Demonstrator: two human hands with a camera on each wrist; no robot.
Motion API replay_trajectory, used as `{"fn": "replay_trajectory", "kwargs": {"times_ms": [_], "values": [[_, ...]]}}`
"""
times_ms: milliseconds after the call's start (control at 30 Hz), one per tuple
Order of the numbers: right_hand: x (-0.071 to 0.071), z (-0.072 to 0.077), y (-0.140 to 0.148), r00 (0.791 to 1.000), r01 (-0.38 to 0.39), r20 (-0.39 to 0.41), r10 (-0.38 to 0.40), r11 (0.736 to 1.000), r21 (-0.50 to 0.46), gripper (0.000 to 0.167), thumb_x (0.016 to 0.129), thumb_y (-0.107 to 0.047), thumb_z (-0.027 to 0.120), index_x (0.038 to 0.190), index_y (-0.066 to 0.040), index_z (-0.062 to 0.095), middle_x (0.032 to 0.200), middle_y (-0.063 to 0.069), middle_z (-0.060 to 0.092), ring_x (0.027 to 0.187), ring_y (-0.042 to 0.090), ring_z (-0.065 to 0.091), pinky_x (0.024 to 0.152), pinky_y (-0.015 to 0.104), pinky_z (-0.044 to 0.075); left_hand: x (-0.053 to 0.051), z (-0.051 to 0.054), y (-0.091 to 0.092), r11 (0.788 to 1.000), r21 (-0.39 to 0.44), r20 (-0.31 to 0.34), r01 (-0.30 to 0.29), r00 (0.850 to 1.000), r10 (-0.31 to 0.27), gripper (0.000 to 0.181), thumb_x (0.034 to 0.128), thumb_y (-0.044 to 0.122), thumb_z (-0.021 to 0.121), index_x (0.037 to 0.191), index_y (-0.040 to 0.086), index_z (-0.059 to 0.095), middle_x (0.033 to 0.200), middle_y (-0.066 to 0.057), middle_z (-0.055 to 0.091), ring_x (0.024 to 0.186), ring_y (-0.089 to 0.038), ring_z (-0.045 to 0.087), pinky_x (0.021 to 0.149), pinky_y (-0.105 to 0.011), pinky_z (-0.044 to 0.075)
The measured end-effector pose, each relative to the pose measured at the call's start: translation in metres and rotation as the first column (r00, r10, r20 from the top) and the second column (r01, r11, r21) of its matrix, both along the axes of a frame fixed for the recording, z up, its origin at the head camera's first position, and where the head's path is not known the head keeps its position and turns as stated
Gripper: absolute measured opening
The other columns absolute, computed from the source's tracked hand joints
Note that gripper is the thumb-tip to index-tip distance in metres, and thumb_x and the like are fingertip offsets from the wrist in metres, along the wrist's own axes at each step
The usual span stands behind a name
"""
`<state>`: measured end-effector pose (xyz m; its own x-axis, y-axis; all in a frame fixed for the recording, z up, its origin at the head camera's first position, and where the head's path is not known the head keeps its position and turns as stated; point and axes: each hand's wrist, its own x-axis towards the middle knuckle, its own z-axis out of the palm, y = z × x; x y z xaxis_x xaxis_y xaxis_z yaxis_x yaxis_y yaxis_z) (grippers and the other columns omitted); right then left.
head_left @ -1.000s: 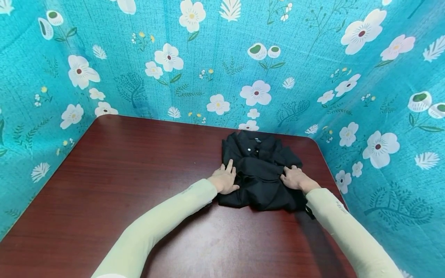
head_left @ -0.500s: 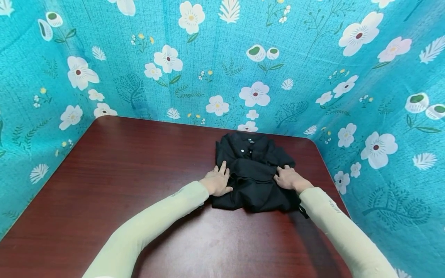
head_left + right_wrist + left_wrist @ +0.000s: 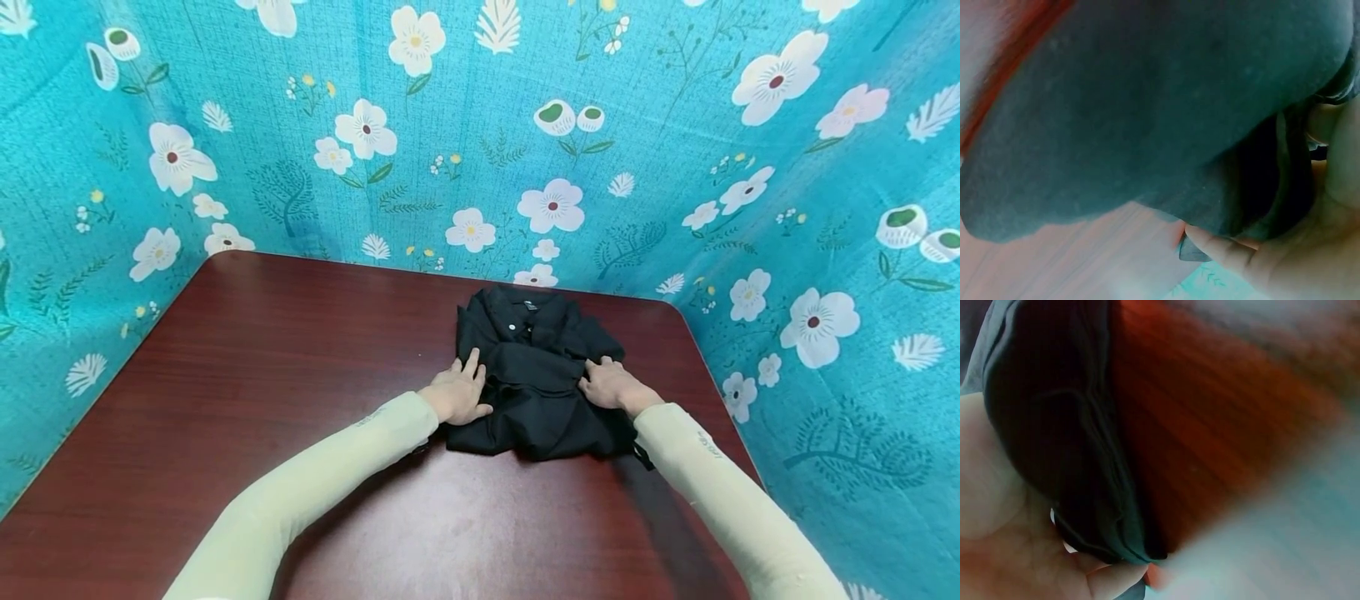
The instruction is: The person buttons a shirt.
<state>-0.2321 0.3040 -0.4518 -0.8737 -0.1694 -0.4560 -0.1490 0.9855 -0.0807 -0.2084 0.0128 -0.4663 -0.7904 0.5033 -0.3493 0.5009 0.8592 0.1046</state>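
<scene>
A black collared shirt (image 3: 536, 421) lies folded and rumpled toward the far right of the table, its collar at the far side and a bunched band across its middle. On its left edge rests my left hand (image 3: 456, 395), with fingers spread and thumb over the cloth. The left wrist view shows layered dark cloth (image 3: 1054, 412) against that palm. At the opposite edge, my right hand (image 3: 611, 387) grips the shirt's side with bent fingers. Cloth (image 3: 1147, 112) runs into the right hand in its wrist view, where some fingertips are hidden.
The dark red-brown wooden table (image 3: 315, 333) extends to the left and front of the shirt. A blue floral curtain (image 3: 450, 150) borders the table at the back and both sides. A dark strap end (image 3: 643, 457) shows by the right cuff.
Both hands and the shirt between them have slid a short way left along the table. The hands keep much the same pose, and the shirt's folds look nearly unchanged.
</scene>
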Motion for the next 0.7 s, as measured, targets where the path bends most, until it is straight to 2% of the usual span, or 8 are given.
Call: {"fn": "replay_trajectory", "kwargs": {"times_ms": [233, 700], "values": [[-0.001, 0.002, -0.008, 1.0, 0.004, 0.003, -0.004, 1.0, -0.001, 0.057, 0.102, -0.031, 0.035, 0.145, 0.006, 0.026, 0.143, 0.035, 0.024, 0.131, 0.051, 0.023, 0.102, 0.057, 0.026, -0.002, -0.004, -0.01, 1.0, 0.006, 0.0, -0.012, 1.0, 0.012, 0.076, 0.0948, 0.057, 0.04, 0.151, 0.009, 0.02, 0.157, -0.014, -0.004, 0.139, -0.037, 0.021, 0.105, -0.04, 0.032], [-0.004, 0.002, -0.021, 1.0, -0.013, -0.019, 0.013, 1.0, -0.016, 0.056, 0.102, -0.031, 0.036, 0.145, 0.005, 0.028, 0.142, 0.035, 0.025, 0.129, 0.05, 0.026, 0.101, 0.056, 0.029, -0.004, -0.002, -0.025, 1.0, 0.003, 0.014, -0.021, 1.0, 0.021, 0.077, 0.0947, 0.057, 0.04, 0.151, 0.009, 0.018, 0.157, -0.013, -0.006, 0.139, -0.037, 0.02, 0.101, -0.044, 0.036]]}}
